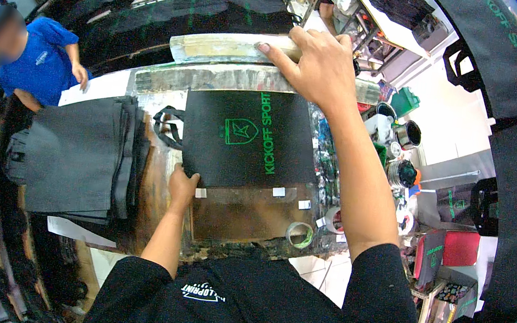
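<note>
Low entry is open over the board in front of the bag, skirting the tape roll. The stack walls off the left, the frame the far side; handles pinch the gap between stack and bag.

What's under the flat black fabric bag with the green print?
A flat brown board shows past the near edge of the bag, and appears to continue underneath. The area directly beneath the bag is covered, so anything else there cannot be seen.
</note>
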Available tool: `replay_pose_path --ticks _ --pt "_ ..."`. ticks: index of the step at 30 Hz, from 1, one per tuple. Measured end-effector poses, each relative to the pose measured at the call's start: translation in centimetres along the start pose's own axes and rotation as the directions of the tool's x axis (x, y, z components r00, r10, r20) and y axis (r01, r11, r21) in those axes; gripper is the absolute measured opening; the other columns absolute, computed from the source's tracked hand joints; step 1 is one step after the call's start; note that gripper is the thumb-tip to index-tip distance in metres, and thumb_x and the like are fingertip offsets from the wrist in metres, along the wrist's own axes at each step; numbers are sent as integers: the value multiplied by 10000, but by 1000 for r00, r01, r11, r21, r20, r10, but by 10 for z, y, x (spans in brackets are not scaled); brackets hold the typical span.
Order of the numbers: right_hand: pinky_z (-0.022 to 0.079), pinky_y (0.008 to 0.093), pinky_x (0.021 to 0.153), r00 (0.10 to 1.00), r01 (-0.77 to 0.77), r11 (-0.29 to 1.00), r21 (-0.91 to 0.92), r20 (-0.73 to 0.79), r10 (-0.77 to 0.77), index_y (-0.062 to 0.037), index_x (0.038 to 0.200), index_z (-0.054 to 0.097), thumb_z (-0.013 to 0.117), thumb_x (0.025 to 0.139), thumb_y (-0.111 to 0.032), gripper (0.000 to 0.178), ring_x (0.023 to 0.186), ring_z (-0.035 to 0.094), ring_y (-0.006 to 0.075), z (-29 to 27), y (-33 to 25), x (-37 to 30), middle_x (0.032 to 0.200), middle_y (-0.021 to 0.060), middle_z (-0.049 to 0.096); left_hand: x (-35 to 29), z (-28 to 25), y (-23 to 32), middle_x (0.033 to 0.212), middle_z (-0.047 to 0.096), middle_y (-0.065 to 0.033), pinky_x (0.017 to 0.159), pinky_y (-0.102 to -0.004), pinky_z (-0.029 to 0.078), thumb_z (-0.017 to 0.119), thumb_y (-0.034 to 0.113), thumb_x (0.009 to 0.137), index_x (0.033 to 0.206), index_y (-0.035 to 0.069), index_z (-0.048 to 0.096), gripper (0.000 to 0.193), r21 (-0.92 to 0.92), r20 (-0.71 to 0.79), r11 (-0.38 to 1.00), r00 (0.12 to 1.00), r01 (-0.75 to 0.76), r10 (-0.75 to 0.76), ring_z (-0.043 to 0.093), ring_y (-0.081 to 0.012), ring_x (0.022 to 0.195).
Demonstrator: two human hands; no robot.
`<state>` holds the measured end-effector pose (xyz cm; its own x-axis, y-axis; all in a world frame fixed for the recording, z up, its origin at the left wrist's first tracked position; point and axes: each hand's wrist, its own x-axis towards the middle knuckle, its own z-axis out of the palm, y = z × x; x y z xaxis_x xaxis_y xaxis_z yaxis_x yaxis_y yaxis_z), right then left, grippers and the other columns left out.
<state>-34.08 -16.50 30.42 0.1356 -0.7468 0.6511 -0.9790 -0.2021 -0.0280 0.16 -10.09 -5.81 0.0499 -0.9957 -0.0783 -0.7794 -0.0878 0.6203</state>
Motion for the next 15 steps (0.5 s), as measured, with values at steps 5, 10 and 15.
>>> replay_pose_path --ticks 5,10,15 --pt "450 543 907 997 -53 998 32 65 51 -66 901 747 553 945 -754 716 918 727 345 -3 4 15 886 176 758 27 -65 67 865 700 -292 794 -505 533 703 332 999 989 -67 709 399 -31 -182 977 963 -209 200 708 -469 880" --pt "467 578 944 999 -28 1000 11 38 27 -67 921 754 516 957 -768 741 924 739 350 4 16 34 883 175 759 108 -197 95 737 669 -101 567 -352 441 692 307 1026 974 -12 730 325 -197 -82 936 956 -291 280 583 -158 620" --pt "444 511 890 998 -42 999 33 48 40 -57 927 722 587 987 -654 615 933 695 375 -2 2 19 899 186 747 92 -360 46 716 621 82 452 -214 364 691 284 1028 932 128 733 189 -416 -39 903 990 107 -136 475 -34 504"
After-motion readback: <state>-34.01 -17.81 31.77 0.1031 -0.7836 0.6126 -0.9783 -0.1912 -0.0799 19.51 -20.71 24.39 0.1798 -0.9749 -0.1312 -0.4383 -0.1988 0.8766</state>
